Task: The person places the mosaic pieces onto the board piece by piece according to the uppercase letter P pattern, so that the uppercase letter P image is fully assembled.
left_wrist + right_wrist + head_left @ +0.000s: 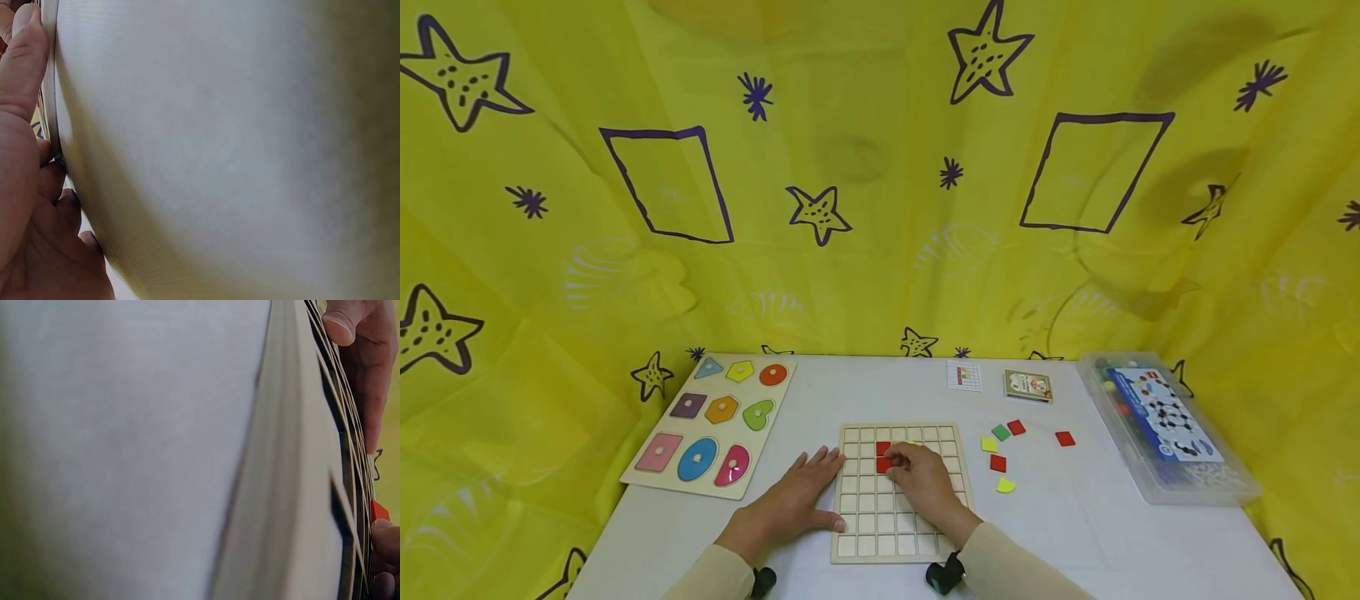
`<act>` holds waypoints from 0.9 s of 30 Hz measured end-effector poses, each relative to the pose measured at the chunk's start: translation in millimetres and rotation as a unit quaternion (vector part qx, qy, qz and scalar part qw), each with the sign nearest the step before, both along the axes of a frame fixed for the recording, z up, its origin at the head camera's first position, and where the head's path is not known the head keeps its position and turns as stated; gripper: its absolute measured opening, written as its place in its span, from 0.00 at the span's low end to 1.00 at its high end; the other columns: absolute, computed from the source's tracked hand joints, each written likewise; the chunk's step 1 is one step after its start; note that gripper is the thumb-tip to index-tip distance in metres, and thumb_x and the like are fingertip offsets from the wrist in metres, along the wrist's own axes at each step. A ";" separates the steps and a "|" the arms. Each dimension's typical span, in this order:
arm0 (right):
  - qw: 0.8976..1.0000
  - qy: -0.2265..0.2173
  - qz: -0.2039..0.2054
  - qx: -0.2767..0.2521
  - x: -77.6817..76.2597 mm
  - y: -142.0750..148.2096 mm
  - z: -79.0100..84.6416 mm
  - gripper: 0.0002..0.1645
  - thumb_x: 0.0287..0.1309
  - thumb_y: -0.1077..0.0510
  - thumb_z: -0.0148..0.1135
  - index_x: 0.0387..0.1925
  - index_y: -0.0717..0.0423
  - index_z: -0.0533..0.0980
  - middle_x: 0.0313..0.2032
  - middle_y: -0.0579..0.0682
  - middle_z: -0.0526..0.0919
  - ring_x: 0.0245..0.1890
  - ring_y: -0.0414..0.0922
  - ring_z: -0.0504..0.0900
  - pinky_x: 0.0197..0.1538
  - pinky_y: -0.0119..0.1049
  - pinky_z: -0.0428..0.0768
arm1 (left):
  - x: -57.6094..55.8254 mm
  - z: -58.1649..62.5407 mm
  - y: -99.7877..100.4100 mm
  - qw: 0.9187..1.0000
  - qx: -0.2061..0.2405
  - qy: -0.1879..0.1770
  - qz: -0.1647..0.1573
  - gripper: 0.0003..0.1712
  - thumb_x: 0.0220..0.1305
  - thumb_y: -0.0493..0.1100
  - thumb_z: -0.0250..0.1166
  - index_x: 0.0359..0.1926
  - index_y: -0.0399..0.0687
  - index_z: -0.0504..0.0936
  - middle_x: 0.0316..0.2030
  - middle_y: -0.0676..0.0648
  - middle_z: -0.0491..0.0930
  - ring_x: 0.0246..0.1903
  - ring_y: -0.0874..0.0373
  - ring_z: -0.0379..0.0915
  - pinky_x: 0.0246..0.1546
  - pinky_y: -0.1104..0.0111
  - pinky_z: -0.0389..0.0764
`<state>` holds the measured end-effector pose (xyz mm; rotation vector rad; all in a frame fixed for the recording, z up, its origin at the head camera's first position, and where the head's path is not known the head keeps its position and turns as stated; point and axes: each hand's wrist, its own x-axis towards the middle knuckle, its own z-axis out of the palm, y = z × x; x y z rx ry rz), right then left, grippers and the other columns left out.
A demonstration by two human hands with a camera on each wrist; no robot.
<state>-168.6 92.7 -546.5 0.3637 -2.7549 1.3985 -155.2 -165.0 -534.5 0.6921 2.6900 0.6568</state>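
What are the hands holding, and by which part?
Right hand: apparently a red square tile, pinched at one edge. Left hand: nothing gripped, resting against the wooden grid board.

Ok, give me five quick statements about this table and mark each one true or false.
1. The left hand touches the left edge of the board. True.
2. The right hand is over by the box. False: it is over the board, fingertips at the red tiles.
3. The heart in the puzzle is blue. False: it is green.
4. The box sits right of the board. True.
5. The loose tiles are all red. False: some are yellow, one green.
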 end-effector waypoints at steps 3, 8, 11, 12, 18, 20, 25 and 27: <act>1.000 0.001 0.000 0.008 -0.3 0.1 0.3 0.11 0.61 0.65 0.74 0.45 0.54 0.86 0.36 0.43 0.84 0.36 0.38 0.76 0.39 0.30 0.79 | 0.0 -0.5 -0.5 1.000 0.004 0.001 -0.001 0.64 0.56 0.69 0.74 0.82 0.42 0.59 0.82 0.44 0.57 0.83 0.43 0.46 0.83 0.43 0.46; 1.000 0.000 0.000 0.015 -0.6 0.2 0.3 0.11 0.60 0.65 0.75 0.45 0.55 0.86 0.36 0.43 0.84 0.36 0.38 0.77 0.39 0.30 0.79 | 0.5 -1.2 -0.7 1.000 0.008 -0.006 0.003 0.64 0.55 0.70 0.74 0.82 0.43 0.59 0.83 0.44 0.57 0.83 0.43 0.46 0.83 0.42 0.45; 1.000 -0.002 0.001 0.012 -0.2 0.5 0.5 0.12 0.59 0.65 0.75 0.45 0.55 0.86 0.36 0.43 0.84 0.36 0.38 0.77 0.39 0.30 0.79 | 0.8 -1.2 -0.2 1.000 0.003 -0.007 0.005 0.64 0.55 0.70 0.74 0.82 0.43 0.59 0.83 0.45 0.57 0.83 0.43 0.46 0.83 0.42 0.46; 1.000 -0.004 0.001 0.010 -0.1 0.6 0.5 0.12 0.59 0.65 0.75 0.45 0.56 0.86 0.36 0.43 0.84 0.36 0.38 0.77 0.39 0.30 0.79 | 0.8 -1.0 0.0 1.000 0.001 -0.007 0.005 0.64 0.55 0.70 0.74 0.82 0.43 0.59 0.83 0.45 0.57 0.83 0.43 0.46 0.83 0.43 0.46; 1.000 -0.003 0.003 0.006 -1.0 0.8 0.3 0.14 0.60 0.65 0.74 0.48 0.56 0.86 0.37 0.44 0.84 0.36 0.39 0.76 0.38 0.30 0.78 | 1.1 2.0 1.8 1.000 -0.001 -0.002 0.003 0.63 0.55 0.68 0.75 0.82 0.42 0.60 0.82 0.43 0.58 0.83 0.42 0.47 0.83 0.42 0.46; 1.000 -0.003 0.003 0.005 -1.1 0.8 0.2 0.14 0.60 0.65 0.74 0.48 0.56 0.86 0.37 0.44 0.84 0.36 0.39 0.76 0.38 0.30 0.78 | 1.3 2.8 2.1 1.000 0.000 -0.004 0.004 0.63 0.55 0.68 0.76 0.82 0.42 0.60 0.82 0.43 0.59 0.83 0.42 0.47 0.83 0.42 0.46; 1.000 -0.008 -0.005 -0.009 -0.6 0.4 -0.1 0.13 0.61 0.65 0.73 0.47 0.55 0.86 0.37 0.44 0.84 0.36 0.38 0.76 0.39 0.29 0.78 | 1.3 2.5 1.8 1.000 -0.003 -0.002 0.004 0.63 0.55 0.68 0.75 0.82 0.42 0.60 0.82 0.44 0.58 0.83 0.42 0.46 0.83 0.42 0.46; 1.000 -0.011 -0.008 -0.024 -0.5 0.7 0.4 0.12 0.61 0.66 0.73 0.47 0.55 0.86 0.37 0.45 0.84 0.36 0.39 0.76 0.39 0.29 0.79 | 1.4 2.1 1.5 1.000 -0.004 -0.001 0.002 0.63 0.56 0.68 0.75 0.82 0.42 0.60 0.82 0.43 0.58 0.83 0.42 0.47 0.83 0.42 0.46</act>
